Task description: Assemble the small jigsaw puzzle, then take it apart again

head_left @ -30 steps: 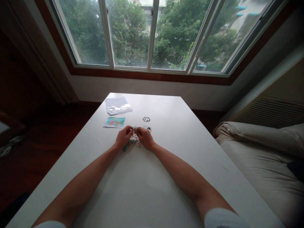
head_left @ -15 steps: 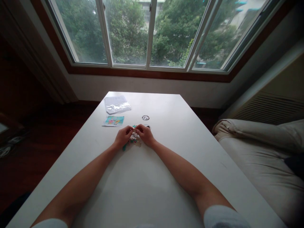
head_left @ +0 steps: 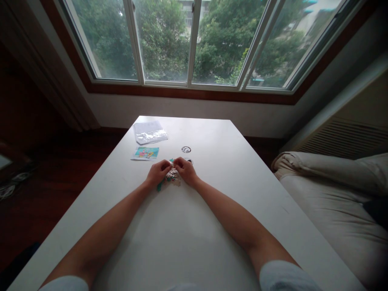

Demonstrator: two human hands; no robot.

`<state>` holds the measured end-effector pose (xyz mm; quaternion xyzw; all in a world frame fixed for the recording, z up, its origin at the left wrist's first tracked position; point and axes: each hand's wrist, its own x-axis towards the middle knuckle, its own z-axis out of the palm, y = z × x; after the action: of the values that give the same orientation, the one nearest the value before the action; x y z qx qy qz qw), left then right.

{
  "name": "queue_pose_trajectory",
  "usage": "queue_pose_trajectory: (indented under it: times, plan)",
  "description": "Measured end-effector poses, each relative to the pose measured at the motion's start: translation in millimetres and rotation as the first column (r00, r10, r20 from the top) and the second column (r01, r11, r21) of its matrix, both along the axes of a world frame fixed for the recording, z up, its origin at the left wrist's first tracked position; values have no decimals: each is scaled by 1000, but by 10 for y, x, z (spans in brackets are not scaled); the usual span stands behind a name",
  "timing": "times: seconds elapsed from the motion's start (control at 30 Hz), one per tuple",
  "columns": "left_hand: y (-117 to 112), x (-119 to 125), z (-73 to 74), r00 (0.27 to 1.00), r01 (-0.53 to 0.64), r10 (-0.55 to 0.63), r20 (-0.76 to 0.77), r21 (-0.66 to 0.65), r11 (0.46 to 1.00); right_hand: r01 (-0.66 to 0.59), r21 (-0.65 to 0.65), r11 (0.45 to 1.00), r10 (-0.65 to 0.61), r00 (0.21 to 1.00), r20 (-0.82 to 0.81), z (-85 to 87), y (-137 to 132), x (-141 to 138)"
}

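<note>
As puzzle pieces (head_left: 173, 173) lie nearside, between left hand (head_left: 157, 172) and right hand (head_left: 186, 170) | both pinch narrowly | contents: can't tell

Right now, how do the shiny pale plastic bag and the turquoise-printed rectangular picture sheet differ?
The shiny pale plastic bag looks larger than the turquoise-printed rectangular picture sheet. The bag is glossy; the picture sheet shows pink and yellow patches. The bag lies farther from the left hand; the picture sheet is nearer. Both rest on the white table.

Pieces (head_left: 173, 174) between hands (head_left: 157, 172) on table (head_left: 182, 234), card (head_left: 146, 153) at left, bag (head_left: 150, 132) behind card, window (head_left: 163, 44) beyond
</note>
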<state>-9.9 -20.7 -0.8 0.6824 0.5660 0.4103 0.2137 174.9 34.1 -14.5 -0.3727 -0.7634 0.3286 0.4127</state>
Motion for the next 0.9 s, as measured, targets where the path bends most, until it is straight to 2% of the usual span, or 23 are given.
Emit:
queue_pose_trajectory:
  times: [0.17, 0.43, 0.6, 0.7, 0.8, 0.9]
  plan:
    - [6, 10, -21, 1000, 1, -1, -1, 2, 1000, 85, 47, 995, -88, 993, 77, -10, 19, 2]
    - [63, -52, -90, 996, -78, 77, 38, 25, 997, 22, 183, 983, -40, 995, 94, -2, 10, 4]
    - [103, -113, -106, 992, -110, 107, 71, 35, 993, -87, 244, 966, 34, 976, 216, 20, 22, 42]
    - [163, -218, -123, 984, -151, 148, 100, 28, 988, -244, 331, 912, 130, 935, 330, 56, -29, 35]
    - [232, -330, -158, 971, -200, 196, 139, 17, 980, -428, 402, 810, 240, 866, 438, 110, -136, 17]
    - [276, -389, -199, 962, -217, 212, 170, 10, 976, -555, 420, 718, 313, 796, 518, 160, -254, -2]
